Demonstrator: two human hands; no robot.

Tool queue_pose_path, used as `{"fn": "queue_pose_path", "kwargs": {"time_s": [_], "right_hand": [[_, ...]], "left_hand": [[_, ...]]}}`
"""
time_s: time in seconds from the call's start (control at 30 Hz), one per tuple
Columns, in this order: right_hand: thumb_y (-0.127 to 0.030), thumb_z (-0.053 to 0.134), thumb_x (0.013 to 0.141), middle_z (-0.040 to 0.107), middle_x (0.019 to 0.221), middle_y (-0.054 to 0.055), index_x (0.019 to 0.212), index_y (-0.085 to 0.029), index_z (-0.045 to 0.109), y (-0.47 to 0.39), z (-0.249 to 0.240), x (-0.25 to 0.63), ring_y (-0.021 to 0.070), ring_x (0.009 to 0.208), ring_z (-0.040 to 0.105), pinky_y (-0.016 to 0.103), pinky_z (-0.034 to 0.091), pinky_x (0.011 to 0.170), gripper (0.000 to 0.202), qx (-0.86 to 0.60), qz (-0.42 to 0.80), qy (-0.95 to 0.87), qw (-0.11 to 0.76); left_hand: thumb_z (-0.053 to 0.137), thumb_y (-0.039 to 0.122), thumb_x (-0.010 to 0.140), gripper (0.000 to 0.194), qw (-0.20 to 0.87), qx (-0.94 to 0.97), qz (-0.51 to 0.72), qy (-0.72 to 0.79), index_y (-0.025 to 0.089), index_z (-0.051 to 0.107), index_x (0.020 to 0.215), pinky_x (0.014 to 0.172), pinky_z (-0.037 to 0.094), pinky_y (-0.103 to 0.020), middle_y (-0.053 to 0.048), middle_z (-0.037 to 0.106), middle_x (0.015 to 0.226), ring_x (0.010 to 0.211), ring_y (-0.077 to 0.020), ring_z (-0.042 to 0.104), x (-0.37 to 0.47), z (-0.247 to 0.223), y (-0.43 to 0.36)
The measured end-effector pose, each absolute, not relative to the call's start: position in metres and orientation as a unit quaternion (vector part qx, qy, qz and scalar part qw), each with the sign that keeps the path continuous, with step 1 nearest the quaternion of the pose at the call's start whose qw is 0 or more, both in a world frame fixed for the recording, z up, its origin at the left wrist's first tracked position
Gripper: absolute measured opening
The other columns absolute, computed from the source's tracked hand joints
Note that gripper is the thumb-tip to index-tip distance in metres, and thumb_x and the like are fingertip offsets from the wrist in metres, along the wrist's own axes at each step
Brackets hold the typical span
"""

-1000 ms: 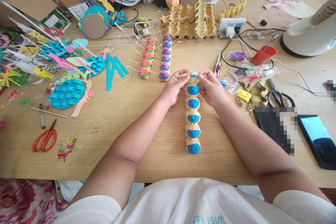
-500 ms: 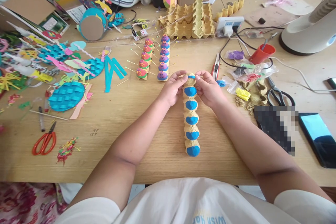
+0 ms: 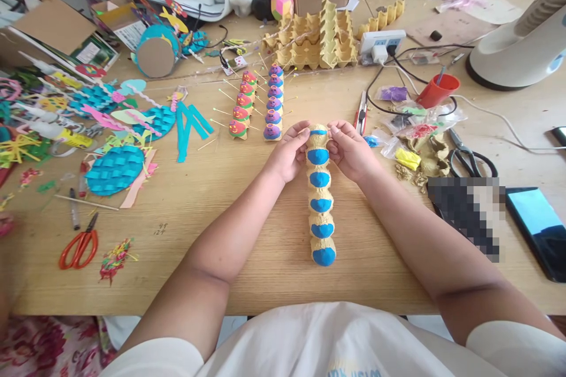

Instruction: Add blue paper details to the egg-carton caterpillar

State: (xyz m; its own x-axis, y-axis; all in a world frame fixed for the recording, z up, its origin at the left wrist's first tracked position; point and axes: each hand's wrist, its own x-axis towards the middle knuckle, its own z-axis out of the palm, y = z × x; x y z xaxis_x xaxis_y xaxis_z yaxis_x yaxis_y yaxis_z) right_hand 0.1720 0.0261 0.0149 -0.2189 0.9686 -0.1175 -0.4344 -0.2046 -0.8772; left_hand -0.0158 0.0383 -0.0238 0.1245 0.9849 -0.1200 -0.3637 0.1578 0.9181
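Observation:
A tan egg carton strip (image 3: 321,194) lies lengthwise in front of me, its near end toward my body. Each of its several cups carries a smooth blue patch that looks like clay. At the far end, my left hand (image 3: 289,152) is closed at the strip's left side, thumb and fingers bent. My right hand (image 3: 351,150) closes on the opposite side of that same end, its thumb beside the last cup. Some fingertips are hidden behind the strip. Beyond my hands stand two finished-looking strips, one red and green (image 3: 242,107), one purple and blue (image 3: 274,100), both with thin sticks poking out.
To the left lie red-handled scissors (image 3: 79,244), a blue woven disc (image 3: 115,169) and blue paper strips (image 3: 190,123). At right are a utility knife (image 3: 361,113), yellow clay (image 3: 407,158), black scissors (image 3: 471,159), a red cup (image 3: 437,91) and a phone (image 3: 537,230). Egg trays (image 3: 305,41) stand behind.
Both thumbs have drawn slightly outward from the top of the far cup, so more of its blue patch shows. The strip stays in nearly the same place; the view has shifted a little.

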Motion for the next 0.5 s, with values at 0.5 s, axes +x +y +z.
{"fn": "queue_pose_path", "kwargs": {"time_s": [0.5], "right_hand": [[-0.075, 0.098, 0.081, 0.076, 0.080, 0.001, 0.089, -0.029, 0.064, 0.0220, 0.0158, 0.1665, 0.0237, 0.081, 0.074, 0.037, 0.063, 0.072, 0.058, -0.364, 0.723, -0.397, 0.432]], "left_hand": [[0.095, 0.054, 0.093, 0.043, 0.652, 0.374, 0.537, 0.384, 0.031, 0.073, 0.121, 0.083, 0.065, -0.031, -0.001, 0.086, 0.118, 0.101, -0.0183, 0.083, -0.0119, -0.0176, 0.0329]]}}
